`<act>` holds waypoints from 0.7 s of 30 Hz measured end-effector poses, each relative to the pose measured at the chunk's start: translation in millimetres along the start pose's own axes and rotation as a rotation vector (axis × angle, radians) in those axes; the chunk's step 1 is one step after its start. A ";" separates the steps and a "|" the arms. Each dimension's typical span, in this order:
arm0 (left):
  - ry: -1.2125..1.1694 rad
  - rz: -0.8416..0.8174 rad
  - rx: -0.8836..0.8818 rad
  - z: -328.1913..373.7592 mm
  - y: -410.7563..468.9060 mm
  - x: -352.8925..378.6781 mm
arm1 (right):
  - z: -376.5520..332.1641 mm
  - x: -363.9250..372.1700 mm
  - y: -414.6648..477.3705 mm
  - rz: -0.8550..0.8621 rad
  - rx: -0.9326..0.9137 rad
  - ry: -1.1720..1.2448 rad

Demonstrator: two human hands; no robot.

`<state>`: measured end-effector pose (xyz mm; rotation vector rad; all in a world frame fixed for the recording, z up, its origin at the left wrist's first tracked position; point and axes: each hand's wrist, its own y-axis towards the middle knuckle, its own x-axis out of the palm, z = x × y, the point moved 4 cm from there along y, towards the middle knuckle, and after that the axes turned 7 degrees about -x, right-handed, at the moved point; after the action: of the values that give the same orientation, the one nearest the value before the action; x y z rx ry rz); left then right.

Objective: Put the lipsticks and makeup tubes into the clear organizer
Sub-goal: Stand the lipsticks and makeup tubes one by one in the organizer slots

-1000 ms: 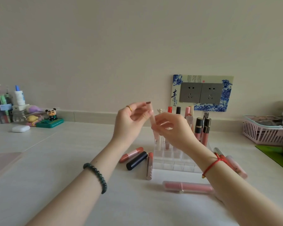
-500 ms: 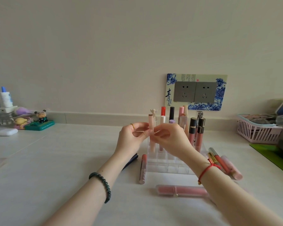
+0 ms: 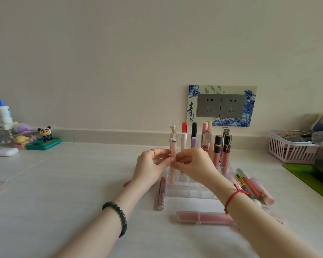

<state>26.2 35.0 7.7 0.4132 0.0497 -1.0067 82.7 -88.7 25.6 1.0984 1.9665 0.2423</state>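
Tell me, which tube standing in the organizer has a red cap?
The white tube with the red cap, in the back row of the clear organizer; its neighbours wear black, pink or lilac caps.

Just below the fingers (image 3: 172, 159), the organizer (image 3: 192, 190) is clear, glossy plastic, see-through to the counter (image 3: 63, 183), a pale, smooth, matt surface with thin seams. The slim tube (image 3: 173, 155) pinched between the fingers looks like translucent pink plastic. Right of the fingers, two lip glosses (image 3: 222, 151) carry shiny black-and-gold caps. Nearer than the fingers lies a frosted plastic case (image 3: 203, 217). Far right stands a slatted pink plastic basket (image 3: 291, 151). Beyond the fingers, the sockets (image 3: 220, 105) look brushed grey metal within a glossy printed surround.
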 end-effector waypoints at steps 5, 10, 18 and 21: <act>0.012 0.004 0.002 0.1 0.3 -0.2 | -0.4 -0.7 0.0 -0.001 -0.007 -0.020; 0.007 0.005 -0.003 0.7 -0.5 -0.5 | -0.5 -0.7 -0.1 -0.004 -0.008 -0.033; -0.006 -0.011 -0.005 4.4 -4.0 -1.8 | -2.0 -2.9 -0.5 -0.014 -0.008 -0.036; -0.011 -0.018 -0.009 4.7 -4.2 -2.5 | -2.2 -5.4 -0.5 -0.012 0.007 -0.042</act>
<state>20.6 33.4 11.3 0.4000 0.0484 -1.0262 82.1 -92.7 29.9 1.0877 1.9372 0.2040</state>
